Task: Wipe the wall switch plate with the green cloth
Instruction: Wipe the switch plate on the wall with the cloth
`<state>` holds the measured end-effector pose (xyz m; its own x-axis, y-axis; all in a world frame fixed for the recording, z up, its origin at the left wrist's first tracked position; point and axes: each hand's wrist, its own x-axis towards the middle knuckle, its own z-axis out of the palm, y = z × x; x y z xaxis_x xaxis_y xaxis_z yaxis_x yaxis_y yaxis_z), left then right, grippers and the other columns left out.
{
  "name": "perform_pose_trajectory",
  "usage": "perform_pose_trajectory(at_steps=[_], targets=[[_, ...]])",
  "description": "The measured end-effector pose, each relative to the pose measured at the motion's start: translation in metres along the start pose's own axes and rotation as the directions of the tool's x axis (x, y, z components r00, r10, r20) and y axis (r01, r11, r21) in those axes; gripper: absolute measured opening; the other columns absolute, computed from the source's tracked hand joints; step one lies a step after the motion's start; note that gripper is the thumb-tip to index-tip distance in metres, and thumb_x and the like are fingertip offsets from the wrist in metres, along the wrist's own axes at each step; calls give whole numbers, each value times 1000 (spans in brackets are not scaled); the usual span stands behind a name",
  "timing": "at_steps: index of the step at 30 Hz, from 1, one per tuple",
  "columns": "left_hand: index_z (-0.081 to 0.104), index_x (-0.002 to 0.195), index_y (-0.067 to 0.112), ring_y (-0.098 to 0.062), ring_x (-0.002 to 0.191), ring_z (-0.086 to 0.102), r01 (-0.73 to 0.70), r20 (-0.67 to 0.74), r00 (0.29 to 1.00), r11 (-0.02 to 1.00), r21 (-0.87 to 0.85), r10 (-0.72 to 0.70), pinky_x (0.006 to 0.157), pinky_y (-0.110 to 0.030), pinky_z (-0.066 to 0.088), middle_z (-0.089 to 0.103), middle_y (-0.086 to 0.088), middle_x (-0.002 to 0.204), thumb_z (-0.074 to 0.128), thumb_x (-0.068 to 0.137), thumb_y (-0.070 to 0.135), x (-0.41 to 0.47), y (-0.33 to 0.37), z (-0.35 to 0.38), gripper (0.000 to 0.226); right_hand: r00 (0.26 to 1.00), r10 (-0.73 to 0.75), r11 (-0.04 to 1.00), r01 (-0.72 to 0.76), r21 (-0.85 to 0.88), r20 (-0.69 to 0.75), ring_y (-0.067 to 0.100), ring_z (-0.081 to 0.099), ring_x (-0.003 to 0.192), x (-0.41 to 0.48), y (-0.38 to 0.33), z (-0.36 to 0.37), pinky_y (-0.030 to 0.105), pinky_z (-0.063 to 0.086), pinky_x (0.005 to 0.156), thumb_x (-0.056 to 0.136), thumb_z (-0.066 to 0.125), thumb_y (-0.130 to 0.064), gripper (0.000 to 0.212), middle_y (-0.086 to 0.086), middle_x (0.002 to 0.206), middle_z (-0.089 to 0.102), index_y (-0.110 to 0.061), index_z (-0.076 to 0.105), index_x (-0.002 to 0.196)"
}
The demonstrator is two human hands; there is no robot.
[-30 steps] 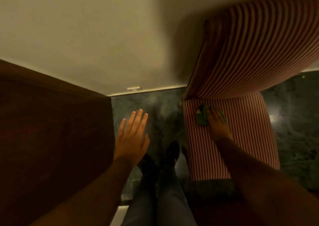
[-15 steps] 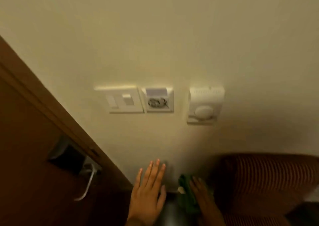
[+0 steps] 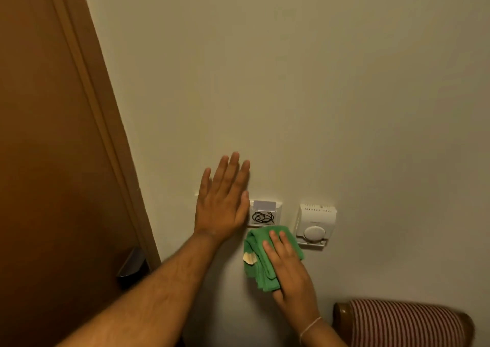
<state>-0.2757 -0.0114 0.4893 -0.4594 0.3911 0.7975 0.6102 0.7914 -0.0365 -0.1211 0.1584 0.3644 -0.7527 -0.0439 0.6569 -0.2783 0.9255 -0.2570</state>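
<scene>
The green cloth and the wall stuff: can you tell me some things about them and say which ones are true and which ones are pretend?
1. The green cloth is under the right hand. True.
2. The cloth is covering the round dial box. False: the cloth sits below and left of it, and the whole dial shows.
3. The left hand lies flat and open over the switch plate. True: only a corner of the plate shows.
4. The card holder is empty. False: a card sticks up from it.
5. A striped chair is at the lower right. True.
</scene>
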Motion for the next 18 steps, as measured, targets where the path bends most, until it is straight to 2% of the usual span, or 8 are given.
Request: perform_pose_trajectory(at_steps=[2, 4, 8, 11, 13, 15, 17, 18], targets=[[11, 179, 19, -23, 172, 0, 6, -47, 999, 1000, -7, -6, 138, -46, -5, 3, -7, 186, 43, 110, 32, 21, -6, -1, 77, 1000, -15, 998, 14, -63, -20, 22, 24, 164, 8, -1, 2, 46, 37, 126, 102, 57, -37, 74, -2, 175, 28, -28, 24, 168], [12, 179, 17, -23, 172, -1, 5, -85, 996, 1000, -8, -6, 138, -47, -5, 1, -6, 187, 44, 111, 29, 40, -11, 0, 76, 999, -44, 990, 39, -132, -33, 20, 21, 165, 14, 1, 9, 44, 29, 130, 102, 54, -35, 74, -4, 176, 24, -27, 22, 168], [-2, 178, 22, -21, 171, -13, -46, -129, 991, 999, 1, 46, 138, -47, -8, -17, 0, 184, 45, 111, 27, 59, -14, 13, 82, 997, -71, 974, 62, -216, -36, 19, 18, 166, 17, 9, 26, 47, 26, 131, 101, 58, -32, 79, -6, 177, 18, -28, 17, 169], [-4, 177, 24, -21, 170, -17, -75, -174, 982, 997, 30, 79, 137, -48, -10, -22, 2, 182, 44, 110, 28, 61, -19, 25, 83, 999, -48, 972, 41, -231, -25, 19, 19, 165, 16, 19, 36, 49, 27, 131, 96, 72, -25, 90, -4, 175, 25, -28, 19, 168], [-6, 177, 26, -22, 170, -16, -85, -208, 974, 996, 41, 92, 136, -49, -11, -21, 2, 183, 43, 110, 29, 61, -22, 33, 83, 999, -36, 976, 27, -217, -38, 18, 20, 165, 17, 26, 41, 49, 27, 130, 100, 64, -26, 75, -2, 172, 33, -27, 26, 166], [-6, 178, 26, -23, 170, -15, -93, -236, 967, 995, 46, 101, 136, -50, -11, -19, 2, 183, 42, 110, 28, 62, -24, 39, 83, 997, -14, 982, -1, -189, -79, 19, 26, 164, 19, 28, 44, 49, 30, 129, 111, 46, -32, 52, 1, 168, 40, -22, 36, 162], [-4, 178, 25, -23, 170, -14, -103, -252, 961, 993, 53, 113, 136, -50, -12, -17, 1, 183, 40, 112, 29, 62, -25, 43, 80, 992, 0, 988, -19, -150, -125, 22, 34, 160, 22, 27, 51, 49, 33, 129, 117, 34, -33, 45, 3, 165, 45, -18, 45, 157], [-3, 178, 25, -24, 170, -14, -105, -259, 959, 993, 57, 117, 136, -50, -12, -16, 1, 183, 39, 112, 29, 62, -26, 44, 78, 990, -5, 991, -14, -132, -139, 22, 33, 161, 24, 23, 55, 47, 31, 130, 115, 36, -27, 43, 4, 165, 45, -16, 46, 156]])
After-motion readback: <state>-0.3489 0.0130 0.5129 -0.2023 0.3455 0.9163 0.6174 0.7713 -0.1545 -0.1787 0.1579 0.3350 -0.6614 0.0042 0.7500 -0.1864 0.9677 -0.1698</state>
